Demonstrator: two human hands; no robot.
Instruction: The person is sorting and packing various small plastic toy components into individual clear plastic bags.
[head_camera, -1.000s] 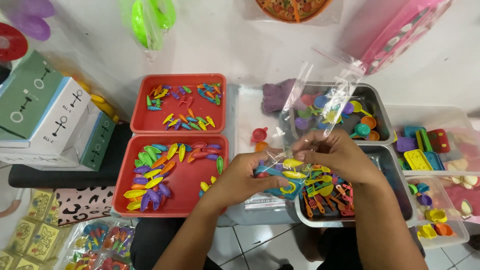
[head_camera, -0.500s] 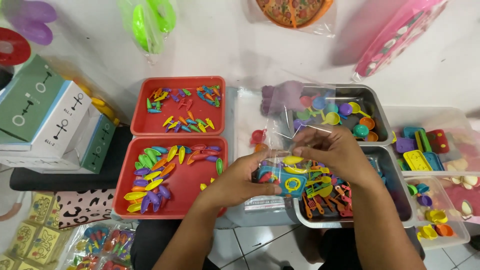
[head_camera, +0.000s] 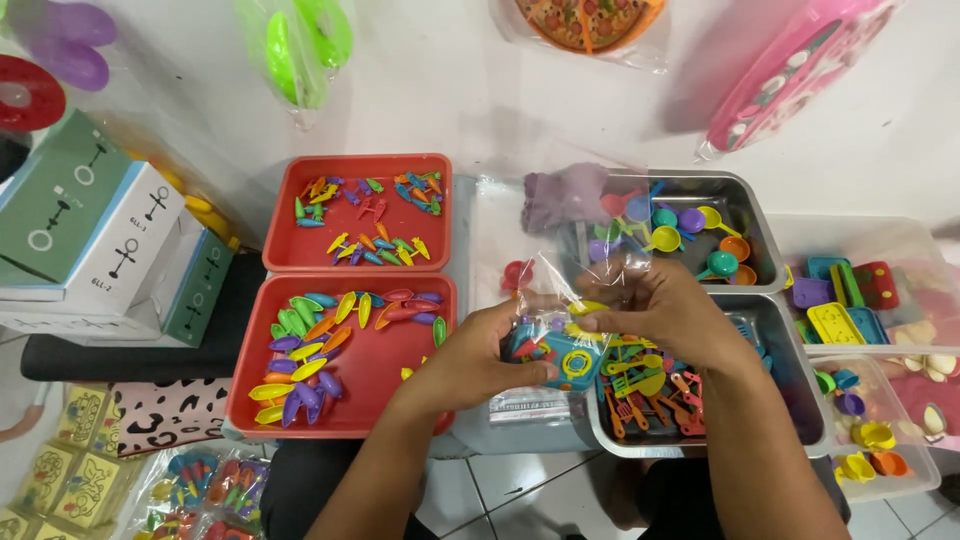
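My left hand and my right hand together hold a clear plastic bag filled with small colourful toy pieces, among them a blue block with a yellow ring and a yellow disc. The left hand cups the bag's lower left side. The right hand pinches its upper right part. The bag hangs above the gap between a red tray and a metal tray of small plastic utensils.
Two red trays at left hold leaf-shaped coloured pieces. A farther metal tray has small spoons and cups. Clear bins of toy dishes stand at right, green-and-white boxes at left, bagged toys along the top.
The bag's tall open top, raised a second ago, has come down and crumpled between my hands. Both hands stay close together over the trays.
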